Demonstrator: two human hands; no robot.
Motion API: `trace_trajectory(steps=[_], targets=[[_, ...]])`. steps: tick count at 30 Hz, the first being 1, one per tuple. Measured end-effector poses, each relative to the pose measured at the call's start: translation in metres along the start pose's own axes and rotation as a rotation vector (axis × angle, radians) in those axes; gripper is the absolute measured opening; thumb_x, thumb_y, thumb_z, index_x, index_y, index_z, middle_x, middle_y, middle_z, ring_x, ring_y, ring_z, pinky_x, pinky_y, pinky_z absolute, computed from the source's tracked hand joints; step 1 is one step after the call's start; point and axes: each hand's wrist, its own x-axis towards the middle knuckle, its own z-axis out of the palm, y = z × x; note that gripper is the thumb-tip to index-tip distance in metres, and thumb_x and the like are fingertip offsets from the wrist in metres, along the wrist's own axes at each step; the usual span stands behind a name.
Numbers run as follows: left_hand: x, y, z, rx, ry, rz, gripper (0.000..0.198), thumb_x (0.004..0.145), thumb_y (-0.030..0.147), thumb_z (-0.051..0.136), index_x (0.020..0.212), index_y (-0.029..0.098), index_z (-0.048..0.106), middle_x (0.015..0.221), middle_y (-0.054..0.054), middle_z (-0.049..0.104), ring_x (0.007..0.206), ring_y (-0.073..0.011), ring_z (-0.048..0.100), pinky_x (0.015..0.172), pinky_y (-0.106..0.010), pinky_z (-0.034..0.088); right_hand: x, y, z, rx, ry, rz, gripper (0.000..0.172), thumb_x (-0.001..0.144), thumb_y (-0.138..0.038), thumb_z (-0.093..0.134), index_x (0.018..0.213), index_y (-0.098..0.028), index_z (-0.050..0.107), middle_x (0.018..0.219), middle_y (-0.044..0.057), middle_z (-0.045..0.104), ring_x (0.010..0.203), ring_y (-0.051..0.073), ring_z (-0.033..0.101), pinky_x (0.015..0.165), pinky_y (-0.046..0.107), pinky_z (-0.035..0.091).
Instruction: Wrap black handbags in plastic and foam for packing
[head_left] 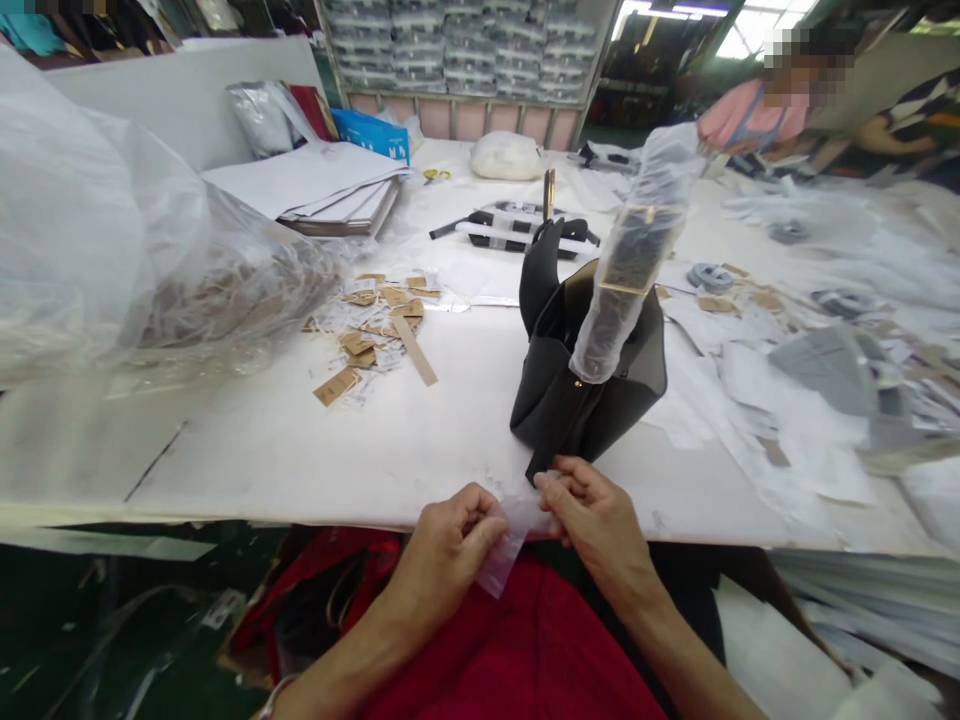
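Observation:
Near the table's front edge, my left hand (pixel 466 530) pinches a small clear plastic bag (pixel 508 552). My right hand (pixel 589 505) is closed at the bag's other side, its fingers touching the end of a black strap (pixel 553 445). That strap hangs down the front of a black handbag (pixel 622 395), which stands upright and gaping on the table just beyond my hands. A handle wrapped in clear plastic (pixel 634 260) rises from the handbag. Whether the strap's tip lies inside the small bag is hard to make out.
Left of the handbag lies a pile of brown tags (pixel 367 340). A large clear plastic sack (pixel 150 250) fills the far left. Behind are stacked white sheets (pixel 315 185) and wrapped black straps (pixel 525 235). Papers and plastic (pixel 795 400) cover the right; a person in pink (pixel 757 115) is beyond.

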Motion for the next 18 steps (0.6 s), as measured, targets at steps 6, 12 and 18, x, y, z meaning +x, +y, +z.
trace_trajectory(steps=[6, 12, 18], targets=[[-0.003, -0.003, -0.015, 0.192, 0.065, 0.076, 0.018, 0.091, 0.026, 0.052, 0.075, 0.019, 0.057, 0.065, 0.004, 0.056, 0.061, -0.0103, 0.049, 0.060, -0.021, 0.034, -0.009, -0.015, -0.004, 0.035, 0.014, -0.208, 0.022, 0.074, -0.040, 0.077, 0.072, -0.019, 0.072, 0.068, 0.000, 0.061, 0.052, 0.010, 0.051, 0.045, 0.021, 0.042], [-0.009, -0.021, -0.018, 0.325, 0.055, 0.259, 0.011, 0.093, 0.021, 0.053, 0.083, 0.019, 0.059, 0.068, 0.005, 0.059, 0.058, -0.0087, 0.050, 0.058, -0.020, 0.035, -0.021, -0.016, -0.005, 0.358, -0.074, -0.215, 0.006, 0.080, -0.030, 0.076, 0.085, -0.026, 0.074, 0.066, -0.003, 0.061, 0.055, 0.009, 0.056, 0.051, 0.018, 0.047], [-0.011, -0.027, -0.015, 0.344, 0.034, 0.306, 0.008, 0.094, 0.020, 0.055, 0.087, 0.020, 0.059, 0.071, 0.005, 0.060, 0.062, -0.0083, 0.054, 0.061, -0.018, 0.038, -0.011, -0.013, 0.005, 0.356, -0.023, -0.321, 0.008, 0.080, -0.023, 0.076, 0.086, -0.028, 0.076, 0.081, 0.000, 0.068, 0.073, 0.013, 0.062, 0.064, 0.023, 0.053]])
